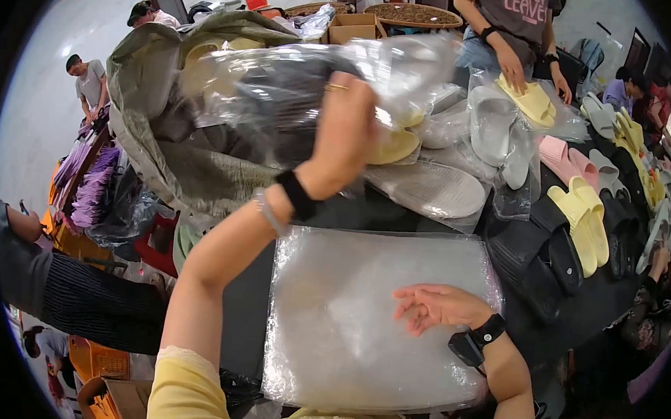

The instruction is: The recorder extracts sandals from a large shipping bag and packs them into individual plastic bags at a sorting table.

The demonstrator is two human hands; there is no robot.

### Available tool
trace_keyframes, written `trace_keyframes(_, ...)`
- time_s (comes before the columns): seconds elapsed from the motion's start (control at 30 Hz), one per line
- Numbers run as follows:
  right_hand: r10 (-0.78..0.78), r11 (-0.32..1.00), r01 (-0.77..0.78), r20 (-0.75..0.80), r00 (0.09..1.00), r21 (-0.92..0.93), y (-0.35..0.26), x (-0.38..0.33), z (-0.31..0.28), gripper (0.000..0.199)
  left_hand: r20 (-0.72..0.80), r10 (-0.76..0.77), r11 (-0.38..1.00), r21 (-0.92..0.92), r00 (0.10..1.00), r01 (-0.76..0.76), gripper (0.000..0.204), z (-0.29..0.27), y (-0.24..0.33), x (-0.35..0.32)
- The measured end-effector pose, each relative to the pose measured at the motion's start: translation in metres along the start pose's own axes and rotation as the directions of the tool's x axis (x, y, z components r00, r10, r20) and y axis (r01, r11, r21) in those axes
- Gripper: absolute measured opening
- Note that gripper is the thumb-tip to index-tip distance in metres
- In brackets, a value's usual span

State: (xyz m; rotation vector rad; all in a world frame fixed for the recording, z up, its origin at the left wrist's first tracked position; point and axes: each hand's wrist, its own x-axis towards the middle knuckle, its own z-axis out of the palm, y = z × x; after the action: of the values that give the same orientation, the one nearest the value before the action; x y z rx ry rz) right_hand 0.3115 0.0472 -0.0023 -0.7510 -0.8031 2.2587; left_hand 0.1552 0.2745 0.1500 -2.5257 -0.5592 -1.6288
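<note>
My left hand (345, 130) is raised and smeared by motion, its fingers closed on a clear plastic bag (266, 84) with something dark inside, probably slippers. This bag hangs over the mouth of a large grey-green woven sack (145, 150). Just below, my right hand (440, 306) is empty with its fingers apart, above a flat stack of clear plastic bags (344, 339) on the black table. Bagged slippers, among them a light grey sole (435, 188) and a grey pair (499, 131), lie beyond the stack.
At right are loose slippers: black (534, 250), yellow (581, 222), pink (569, 161). Across the table a person's hand (513, 71) touches a yellow slipper (534, 102). A cardboard box (356, 27) stands behind. Another person's striped trousers (103, 303) are close at left.
</note>
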Motion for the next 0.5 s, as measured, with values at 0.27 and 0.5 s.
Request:
trace_keyframes(0.27,0.002,1.000,-0.002,0.011,1.000,0.013,-0.002,0.005,0.003,0.042,0.459,0.187,0.947,-0.318,0.869,-0.035,0.026,0.108,0.022,-0.036)
trace_keyframes(0.5,-0.022,0.998,0.021,-0.010,1.000,-0.067,-0.005,0.003,0.003,0.045,0.567,0.285,0.882,-0.471,0.773,0.021,0.044,0.018,0.025,-0.028)
